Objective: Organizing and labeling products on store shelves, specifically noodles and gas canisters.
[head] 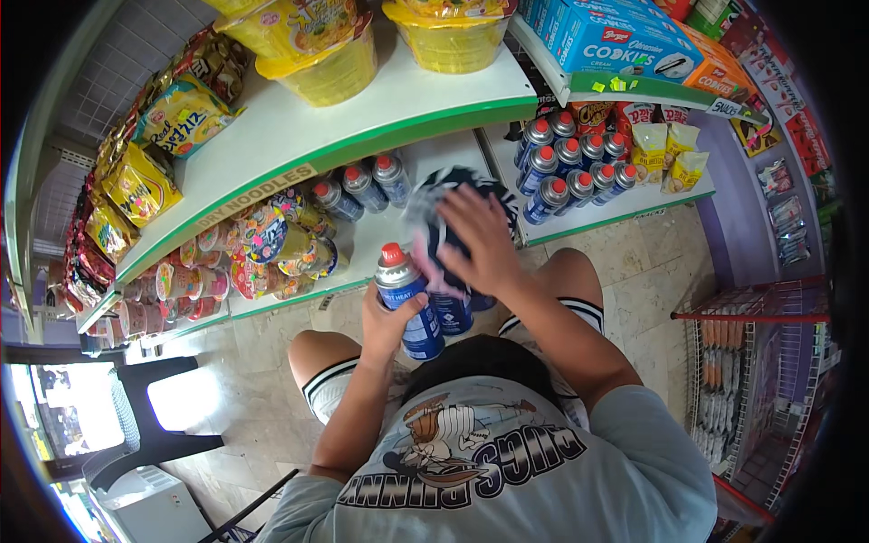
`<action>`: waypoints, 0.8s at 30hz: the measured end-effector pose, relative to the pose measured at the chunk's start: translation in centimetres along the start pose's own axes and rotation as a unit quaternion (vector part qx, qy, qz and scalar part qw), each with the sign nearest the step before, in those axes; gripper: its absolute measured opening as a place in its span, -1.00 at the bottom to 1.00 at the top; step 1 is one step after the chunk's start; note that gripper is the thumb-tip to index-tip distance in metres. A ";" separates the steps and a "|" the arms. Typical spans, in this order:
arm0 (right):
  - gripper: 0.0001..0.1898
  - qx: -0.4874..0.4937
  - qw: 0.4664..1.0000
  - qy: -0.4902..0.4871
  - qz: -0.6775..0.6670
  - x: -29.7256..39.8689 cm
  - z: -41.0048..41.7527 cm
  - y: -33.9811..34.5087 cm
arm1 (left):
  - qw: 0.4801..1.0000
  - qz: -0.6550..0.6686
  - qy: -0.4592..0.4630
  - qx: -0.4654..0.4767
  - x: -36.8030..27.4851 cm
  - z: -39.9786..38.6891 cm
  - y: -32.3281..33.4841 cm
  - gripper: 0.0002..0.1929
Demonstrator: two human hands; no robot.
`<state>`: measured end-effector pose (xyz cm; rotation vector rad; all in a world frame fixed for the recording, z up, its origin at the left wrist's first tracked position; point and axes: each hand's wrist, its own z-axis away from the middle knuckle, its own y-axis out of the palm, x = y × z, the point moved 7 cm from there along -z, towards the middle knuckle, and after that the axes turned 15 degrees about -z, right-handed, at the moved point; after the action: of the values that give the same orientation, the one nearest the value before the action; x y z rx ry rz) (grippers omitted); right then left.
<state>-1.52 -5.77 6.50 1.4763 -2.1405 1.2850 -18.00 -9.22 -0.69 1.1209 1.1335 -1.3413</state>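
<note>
My left hand (392, 319) grips an upright blue butane gas canister (415, 305) with a red cap, in front of my lap. My right hand (485, 241) holds a dark, patterned cloth (461, 217), blurred, just beyond the canister's upper right side; a pink part of it hangs near the can. Another blue canister (453, 313) stands right behind the held one, partly covered by the cloth and my hand. Several similar canisters (362, 188) stand on the lower shelf past the cloth, and a larger group (569, 166) stands to the right.
Cup noodles (271, 234) fill the lower shelf at left. Above them, the green-edged shelf (434, 125) carries noodle bowls (319, 54) and noodle packs (183, 115). Snack packs (669, 153) and cookie boxes (618, 41) are at upper right. A red wire rack (747, 309) stands at right.
</note>
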 end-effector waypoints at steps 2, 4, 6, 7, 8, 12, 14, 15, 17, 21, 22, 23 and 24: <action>-0.47 0.015 0.999 0.039 0.002 0.8 -0.7 -0.5 | 0.999 -0.043 0.005 0.022 -0.9 0.0 0.0 -0.44; -0.54 0.040 0.997 -0.061 0.014 4.9 -1.1 -0.4 | 0.998 -0.050 0.031 0.023 -2.4 0.0 -0.4 -0.44; -0.60 0.040 0.999 -0.013 -0.009 4.0 -3.4 -2.4 | 0.997 -0.038 0.037 0.059 -3.7 0.1 -0.1 -0.43; -0.65 0.083 0.996 0.023 0.006 3.1 -4.6 -2.8 | 0.996 -0.036 0.041 0.064 -4.2 0.0 0.0 -0.43; -0.76 0.034 0.995 0.094 0.020 2.5 -5.5 -3.6 | 0.995 -0.061 0.049 0.063 -4.8 -0.1 0.2 -0.42; -0.85 0.017 0.992 -0.022 -0.120 7.9 -5.6 -1.9 | 0.986 -0.087 0.140 0.009 -7.2 0.3 0.4 -0.38; -0.80 -0.002 0.989 -0.114 -0.097 9.7 -4.8 -1.9 | 0.982 -0.093 0.160 -0.029 -7.9 0.6 0.0 -0.36; -0.76 0.017 0.983 -0.145 -0.110 9.9 -4.5 -1.9 | 0.981 -0.062 0.185 -0.009 -8.5 0.7 0.0 -0.36; -0.74 0.059 0.988 -0.118 -0.086 6.9 -4.5 -3.0 | 0.911 -0.284 0.300 0.013 -10.3 1.9 0.8 -0.38; -0.67 0.208 0.977 -0.008 -0.038 -1.2 -3.5 -5.8 | 0.983 -0.134 0.109 0.054 -8.9 2.0 -0.2 -0.37; -0.67 0.204 0.977 -0.013 -0.054 -2.0 -3.4 -6.5 | 0.984 -0.136 0.104 0.052 -9.0 2.2 -0.5 -0.37; -0.67 0.202 0.977 -0.012 -0.061 -2.3 -3.1 -7.0 | 0.982 -0.153 0.096 0.062 -8.9 2.5 -0.5 -0.37; -0.66 0.196 0.966 0.119 -0.116 -4.0 -2.8 -7.4 | 0.979 -0.163 0.096 0.074 -8.9 2.6 -0.4 -0.37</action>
<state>5.85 -1.82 9.49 1.5588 -1.5715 1.7613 -17.96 -10.71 8.52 1.2314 1.4241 -1.6166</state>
